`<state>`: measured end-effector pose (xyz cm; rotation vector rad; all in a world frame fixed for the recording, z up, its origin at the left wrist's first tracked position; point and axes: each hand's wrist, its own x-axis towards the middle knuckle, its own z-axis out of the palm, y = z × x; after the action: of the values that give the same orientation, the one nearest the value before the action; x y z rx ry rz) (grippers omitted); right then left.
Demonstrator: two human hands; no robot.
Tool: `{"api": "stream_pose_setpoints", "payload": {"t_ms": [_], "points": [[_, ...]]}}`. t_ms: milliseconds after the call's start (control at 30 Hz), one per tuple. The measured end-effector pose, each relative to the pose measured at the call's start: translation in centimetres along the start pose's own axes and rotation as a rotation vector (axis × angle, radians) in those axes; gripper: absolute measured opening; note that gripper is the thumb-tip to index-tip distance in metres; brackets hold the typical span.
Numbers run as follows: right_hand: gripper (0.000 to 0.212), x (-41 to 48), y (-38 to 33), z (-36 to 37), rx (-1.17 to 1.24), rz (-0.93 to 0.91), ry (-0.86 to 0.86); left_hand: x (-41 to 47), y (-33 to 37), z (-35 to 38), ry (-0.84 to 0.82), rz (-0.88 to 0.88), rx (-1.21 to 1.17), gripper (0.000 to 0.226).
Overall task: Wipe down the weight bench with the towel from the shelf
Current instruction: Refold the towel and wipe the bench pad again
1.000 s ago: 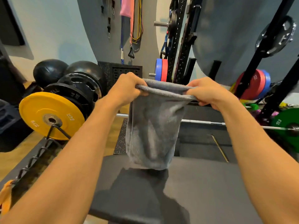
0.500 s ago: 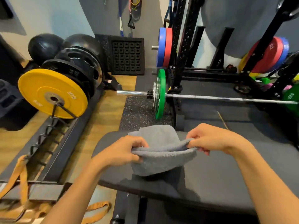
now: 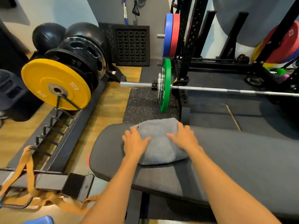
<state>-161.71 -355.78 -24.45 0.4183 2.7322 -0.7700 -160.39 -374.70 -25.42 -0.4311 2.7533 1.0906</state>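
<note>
On the weight bench, towel flat beneath both hands' spread fingers.

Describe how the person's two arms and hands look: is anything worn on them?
Both forearms are bare from the frame's lower edge to the wrists; no sleeves show. The left hand and the right hand wear no gloves, and I see no watch, bracelet or ring. Fingers are uncovered, with short nails as far as visible.
</note>
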Motion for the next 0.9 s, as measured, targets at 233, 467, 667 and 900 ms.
{"api": "stream_pose_setpoints", "payload": {"t_ms": [233, 467, 667, 900], "points": [[0.059, -2.3, -3.3, 2.3, 0.152, -0.112, 0.135, -0.1, -2.4, -4.9, 0.09, 0.105, -0.123, 0.056], [0.063, -6.0, -10.0, 11.6, -0.249, -0.177, 0.253, -0.8, -6.4, -4.4, 0.072, 0.254, 0.469, 0.051], [0.041, -2.4, -15.1, 14.6, -0.219, -0.476, 0.317, 3.6, -10.5, -5.8, 0.269, 0.166, 0.487, 0.048], [0.033, 0.9, -8.9, 11.3, -0.309, -0.664, 0.369, 2.4, -6.4, 0.1, 0.401, 0.159, 0.531, 0.05]]}}
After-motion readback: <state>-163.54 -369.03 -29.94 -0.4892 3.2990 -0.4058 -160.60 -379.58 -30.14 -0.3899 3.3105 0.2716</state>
